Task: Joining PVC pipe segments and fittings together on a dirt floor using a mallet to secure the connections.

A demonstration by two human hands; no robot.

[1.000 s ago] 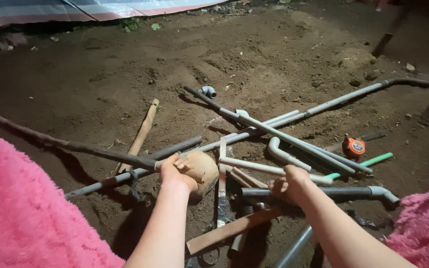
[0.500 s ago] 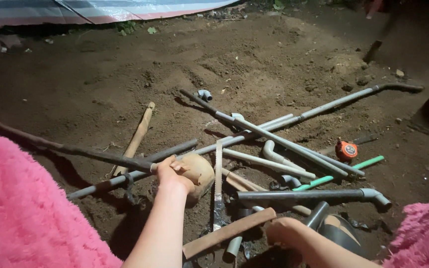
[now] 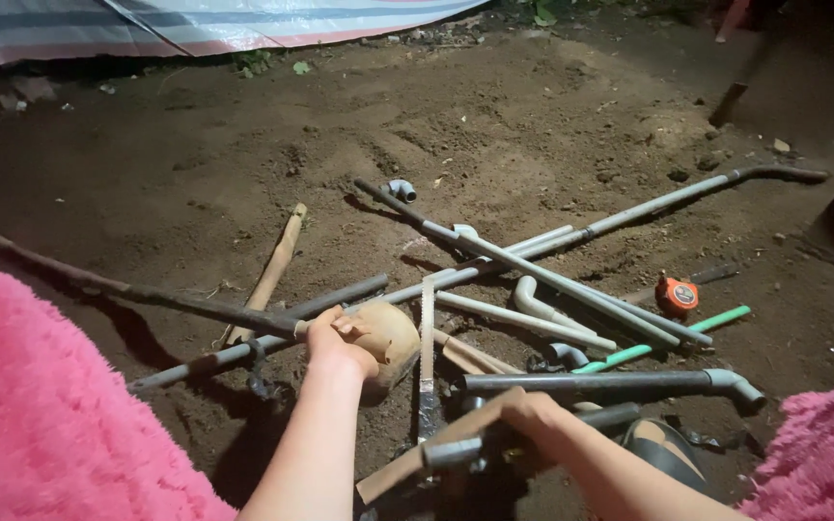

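on the bare dirt, the left hand (image 3: pixel 340 345) is still gripping a round tan wooden block (image 3: pixel 385 338), while the right hand (image 3: pixel 531 417) has dropped back and is now closing around a flat wooden slat (image 3: pixel 417 458), beside grey plastic pipes (image 3: pixel 552 280).

An orange tape measure (image 3: pixel 676 295) lies beside a green pipe (image 3: pixel 663 339).

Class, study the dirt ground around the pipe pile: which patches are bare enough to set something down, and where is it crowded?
Bare soil lies between the striped tarpaulin and the grey pipe elbow, and left of the wooden stick. It is crowded where the grey pipes cross, near the orange tape measure and both hands.
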